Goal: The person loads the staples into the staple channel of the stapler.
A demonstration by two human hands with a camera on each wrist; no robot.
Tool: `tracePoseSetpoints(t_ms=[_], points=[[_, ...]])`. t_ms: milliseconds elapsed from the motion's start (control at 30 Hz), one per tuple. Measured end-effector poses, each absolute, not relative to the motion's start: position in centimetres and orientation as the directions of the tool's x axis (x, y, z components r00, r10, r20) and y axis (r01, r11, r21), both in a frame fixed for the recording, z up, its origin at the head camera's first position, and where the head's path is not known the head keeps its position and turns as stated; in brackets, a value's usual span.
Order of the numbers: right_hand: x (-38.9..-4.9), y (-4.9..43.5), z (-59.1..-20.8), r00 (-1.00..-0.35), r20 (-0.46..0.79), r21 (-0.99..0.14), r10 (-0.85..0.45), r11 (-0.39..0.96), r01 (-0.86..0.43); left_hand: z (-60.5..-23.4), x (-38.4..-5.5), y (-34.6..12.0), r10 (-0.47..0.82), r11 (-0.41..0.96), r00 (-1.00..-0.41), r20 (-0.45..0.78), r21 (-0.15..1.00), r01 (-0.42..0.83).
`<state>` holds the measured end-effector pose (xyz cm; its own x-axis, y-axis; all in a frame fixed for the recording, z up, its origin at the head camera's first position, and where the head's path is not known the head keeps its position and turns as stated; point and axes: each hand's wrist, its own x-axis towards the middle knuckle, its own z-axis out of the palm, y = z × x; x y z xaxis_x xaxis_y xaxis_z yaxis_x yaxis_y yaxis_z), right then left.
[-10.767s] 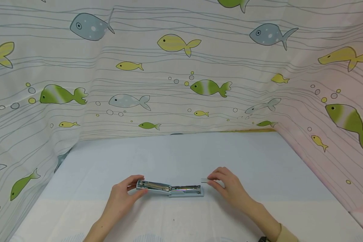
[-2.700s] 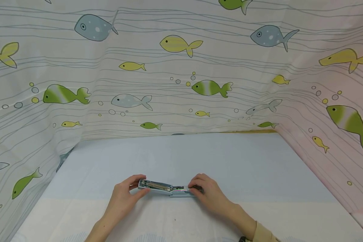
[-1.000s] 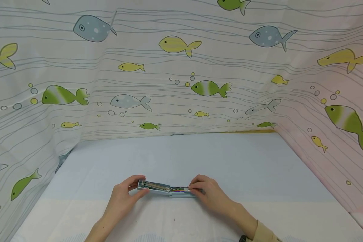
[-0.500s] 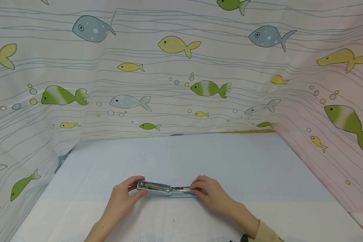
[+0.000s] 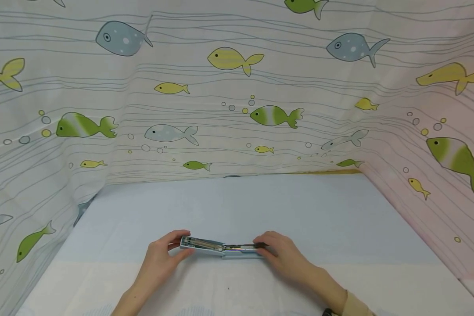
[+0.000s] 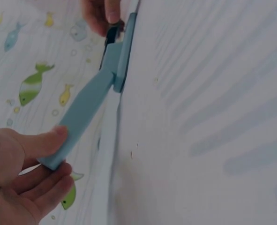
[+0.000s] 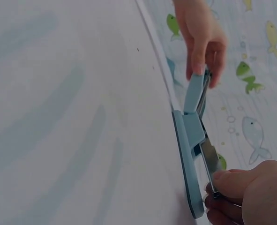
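A light-blue stapler (image 5: 242, 255) lies opened out on the table, its top cover (image 5: 202, 244) swung far back to the left and tilted up. My left hand (image 5: 163, 253) grips the end of that cover, thumb on the near side and fingers on the far side, as the left wrist view also shows. At the other end my right hand (image 5: 288, 254) pinches the tip of the metal staple magazine (image 7: 209, 157) between thumb and fingers. In the right wrist view the magazine stands raised at an angle off the base (image 7: 187, 168). No loose staple strip shows.
A pale blue and white cloth (image 5: 237, 206) covers the table. Fish-print curtains (image 5: 229, 87) hang behind and along both sides. Small dark specks (image 6: 131, 154) lie on the cloth near the stapler.
Earliest, my right hand held a small staple strip right of the stapler; then it came onto the magazine. Just now it slid slightly right, baring more metal. My left hand kept its grip.
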<state>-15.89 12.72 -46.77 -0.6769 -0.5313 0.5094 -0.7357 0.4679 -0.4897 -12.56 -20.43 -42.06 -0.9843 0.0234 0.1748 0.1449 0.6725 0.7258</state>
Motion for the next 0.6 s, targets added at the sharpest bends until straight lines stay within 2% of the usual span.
tracePoseSetpoints(t_ms=[200, 600], points=[[-15.53, 13.18, -46.93, -0.704, 0.5, -0.515, -0.504, 0.481, -0.71, -41.96, -12.56, -20.58, 0.027, 0.671, -0.985, 0.173, 0.727, 0.146], [-15.35, 13.66, -47.47, -0.715, 0.539, -0.528, -0.446, 0.482, -0.699, -42.18, -12.67, -20.65, 0.045, 0.676, -0.976, 0.215, 0.712, 0.188]])
